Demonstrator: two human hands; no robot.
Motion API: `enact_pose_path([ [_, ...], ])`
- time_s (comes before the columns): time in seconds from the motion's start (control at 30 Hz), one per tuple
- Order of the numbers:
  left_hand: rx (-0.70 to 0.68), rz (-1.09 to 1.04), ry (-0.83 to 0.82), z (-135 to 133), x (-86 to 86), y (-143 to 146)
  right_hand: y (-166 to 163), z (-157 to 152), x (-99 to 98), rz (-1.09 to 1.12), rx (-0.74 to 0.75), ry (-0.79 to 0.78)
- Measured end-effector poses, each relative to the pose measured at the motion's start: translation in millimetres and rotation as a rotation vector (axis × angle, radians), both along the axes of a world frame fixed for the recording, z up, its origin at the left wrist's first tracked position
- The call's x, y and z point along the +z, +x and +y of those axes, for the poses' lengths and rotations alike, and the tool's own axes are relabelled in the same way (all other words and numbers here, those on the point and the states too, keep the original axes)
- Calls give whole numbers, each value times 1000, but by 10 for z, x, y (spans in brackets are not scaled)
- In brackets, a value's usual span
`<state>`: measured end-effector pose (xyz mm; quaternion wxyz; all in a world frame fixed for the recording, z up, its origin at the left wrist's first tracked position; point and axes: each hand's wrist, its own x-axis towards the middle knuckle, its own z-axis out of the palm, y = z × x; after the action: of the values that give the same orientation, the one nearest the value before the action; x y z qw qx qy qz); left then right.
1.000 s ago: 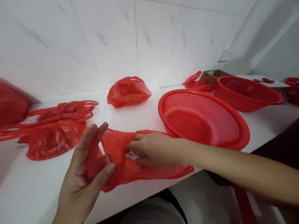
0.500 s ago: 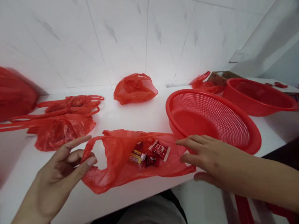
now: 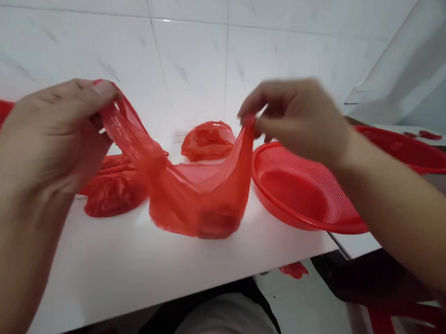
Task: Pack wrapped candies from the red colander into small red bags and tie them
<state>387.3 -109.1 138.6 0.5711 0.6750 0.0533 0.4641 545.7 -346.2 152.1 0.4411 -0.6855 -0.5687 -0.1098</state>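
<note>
One red plastic bag (image 3: 190, 195) hangs between the left hand (image 3: 52, 124) and the right hand (image 3: 298, 119), each pinching an upper end, over the bench (image 3: 139, 265), back from its near edge. The bag's long axis runs left to right, bottom downward.

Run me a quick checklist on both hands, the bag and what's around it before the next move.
1. Left hand grips one side of the red bag: ok.
2. Right hand pinches the other side: ok.
3. Both sides of the bag brought together: not ok, held apart with the middle sagging.
4. Contents identified: cannot tell, only a dark blurred shape shows through.
5. Bag bottom off the table: cannot tell.
6. Colander standing upright: ok.
</note>
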Motion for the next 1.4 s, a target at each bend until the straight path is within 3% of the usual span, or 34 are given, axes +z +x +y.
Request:
enact_pose_path([
  [0.07,-37,19,50,-76,62,10,34,105,72,129,25,129],
  [0.23,-131,34,-111,-204,113,-60,66,306,204,316,161,106],
  [0.3,-209,8,-123,-215,137,-57,42,387,234,349,257,170],
  [0.37,-270,28,-97,-214,158,-44,0,459,259,372,339,139],
  [0.5,-318,352,24,-237,177,-5,-132,573,287,413,459,51],
  [0.6,-431,676,197,-303,157,61,-256,668,268,453,489,27],
  [0.67,-465,797,295,-351,118,123,-326,733,237,447,486,2],
  [0.73,-433,823,292,-380,61,182,-362,781,192,420,477,-2],
  [0.87,-345,717,84,-347,-45,211,-324,770,-68,423,337,156],
  [0.97,-262,624,-40,-288,-71,154,-284,675,-565,470,227,177],
  [1.1,-229,546,-100,-239,-82,82,-294,534,-1393,498,175,-243],
  [1.17,-234,519,-103,-211,-101,75,-298,500,-1630,500,219,-389],
  [1.27,-214,479,-140,-119,-134,81,-281,496,-1609,434,193,-357],
  [1.4,-193,351,-300,107,-174,67,-277,469,-1177,300,65,-201],
])
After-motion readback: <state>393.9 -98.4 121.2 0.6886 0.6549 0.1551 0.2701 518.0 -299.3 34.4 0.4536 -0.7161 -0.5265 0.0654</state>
